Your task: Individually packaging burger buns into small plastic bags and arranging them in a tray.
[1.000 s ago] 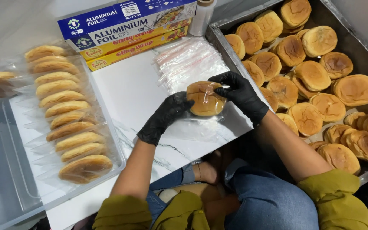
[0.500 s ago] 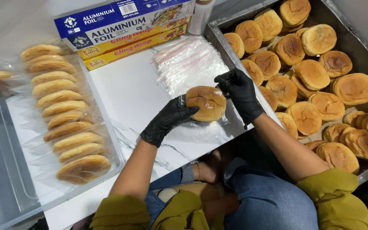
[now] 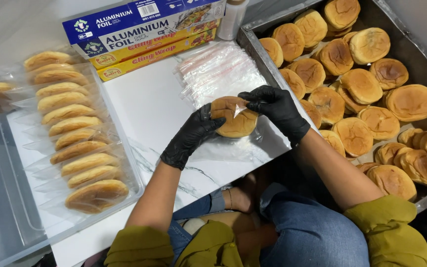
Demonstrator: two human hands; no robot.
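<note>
Fingers (image 3: 253,99) of the right hand (image 3: 275,110) are pinched together on the top edge of a thin clear bag (image 3: 233,143) where it lies over the bun (image 3: 234,116), the thumb and forefinger closed on the plastic and not on the bread itself. Left hand (image 3: 191,136) cups the bun from its left side, fingers curled about the rim and touching it, so the bun sits between the two black-gloved hands, just above the white marbled counter (image 3: 149,106). Both hands are in contact with it, so neither is nearer than the other; the left bears the bun, the right has the bag. The bun is round, with no clear long axis, its domed top up; the bag's loose part trails below the bun onto the counter, toward the person. Just beyond the bun lies a stack of empty clear bags (image 3: 221,71), and beyond those the foil box (image 3: 139,20) resting on yellow wrap boxes (image 3: 154,49). Right of the bun a metal tray (image 3: 260,54) holds many bare buns (image 3: 366,94). Well left of the bun a clear tub (image 3: 6,198) holds a row of bagged buns (image 3: 75,133) standing on edge.
</note>
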